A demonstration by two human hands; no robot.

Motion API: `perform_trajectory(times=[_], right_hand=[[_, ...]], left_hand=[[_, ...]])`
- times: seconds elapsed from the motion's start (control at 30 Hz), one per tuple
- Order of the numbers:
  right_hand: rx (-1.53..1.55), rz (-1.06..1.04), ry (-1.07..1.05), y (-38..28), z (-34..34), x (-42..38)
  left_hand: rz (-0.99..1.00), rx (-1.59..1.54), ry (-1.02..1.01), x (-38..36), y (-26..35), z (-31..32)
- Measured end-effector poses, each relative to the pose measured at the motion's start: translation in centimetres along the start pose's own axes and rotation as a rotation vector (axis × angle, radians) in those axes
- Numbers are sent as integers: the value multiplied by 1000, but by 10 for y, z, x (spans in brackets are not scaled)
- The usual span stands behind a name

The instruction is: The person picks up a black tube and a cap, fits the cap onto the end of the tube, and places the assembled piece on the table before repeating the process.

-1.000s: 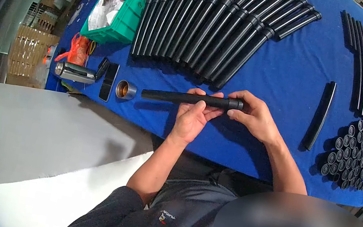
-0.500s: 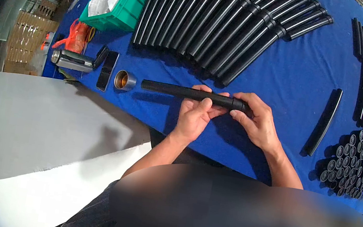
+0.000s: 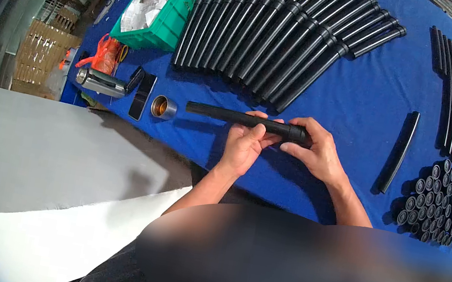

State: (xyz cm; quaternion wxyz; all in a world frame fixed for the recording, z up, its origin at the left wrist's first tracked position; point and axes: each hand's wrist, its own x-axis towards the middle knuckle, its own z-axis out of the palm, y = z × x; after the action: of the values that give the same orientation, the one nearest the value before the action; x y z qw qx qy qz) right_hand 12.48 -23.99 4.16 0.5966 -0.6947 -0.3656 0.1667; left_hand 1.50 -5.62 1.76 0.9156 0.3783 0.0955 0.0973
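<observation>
Head view: both hands are closed on one black tube (image 3: pixel 224 115), held level just above the blue table (image 3: pixel 361 92). The left hand (image 3: pixel 245 144) wraps the tube's middle; the right hand (image 3: pixel 315 150) pinches the collar (image 3: pixel 295 132) at its right end. Judgement: steady the middle, keep the collar square to the tube, turn only with the fingertips. A metal cup (image 3: pixel 160 107) lies just off the tube's left tip. The tube row (image 3: pixel 269 34) lies behind, and the caps (image 3: pixel 438 199) lie well right. Bare cloth between these gives room; the near edge is close under the wrists.
</observation>
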Motion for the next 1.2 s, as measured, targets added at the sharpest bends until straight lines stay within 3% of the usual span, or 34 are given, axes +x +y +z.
perform_trajectory(times=[0.13, 0.23, 0.53, 1.13, 1.2], right_hand=[[-27, 13, -15, -2, -7, -2], [187, 289, -86, -11, -8, -1], [149, 188, -51, -1, -1, -2], [177, 212, -137, -2, -3, -2], [195, 286, -143, -5, -3, -2]], left_hand=[[-18, 17, -79, -1, 5, -2], [-9, -124, -71, -2, 25, -19], [9, -111, 6, -8, 16, -26], [-44, -138, -25, -4, 20, -29], [-45, -127, -22, -4, 20, -28]])
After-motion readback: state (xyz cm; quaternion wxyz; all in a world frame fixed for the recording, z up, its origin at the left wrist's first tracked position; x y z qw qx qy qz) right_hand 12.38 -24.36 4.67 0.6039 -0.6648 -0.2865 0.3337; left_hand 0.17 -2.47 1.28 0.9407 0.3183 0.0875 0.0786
